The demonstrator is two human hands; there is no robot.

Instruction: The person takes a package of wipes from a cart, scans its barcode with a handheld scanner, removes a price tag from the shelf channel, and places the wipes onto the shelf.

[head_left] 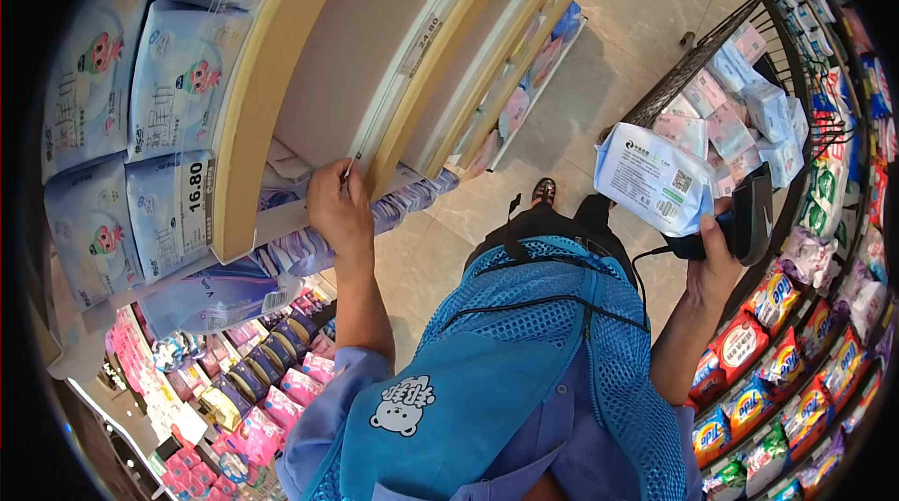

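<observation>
My left hand (pixel 342 206) is closed at the edge of a light wood shelf (pixel 412 80), its fingers pressed round something thin and dark that is too small to name. My right hand (pixel 716 262) grips a white and light-blue package (pixel 655 178) printed with small text and a QR code, the thumb on its lower corner. A black device (pixel 752 215) is right beside that package, by my right fingers. Just beyond it stands a black wire basket (pixel 688 56) holding several pink and light-blue packs (pixel 730 131).
Stacked blue packs (pixel 178 80) fill the shelf at the left, by a 16.80 price tag (pixel 195 184). Pink packs (pixel 262 431) lie lower left. Detergent bags (pixel 740 346) line curved shelves at the right. Tiled floor (pixel 609 14) runs between.
</observation>
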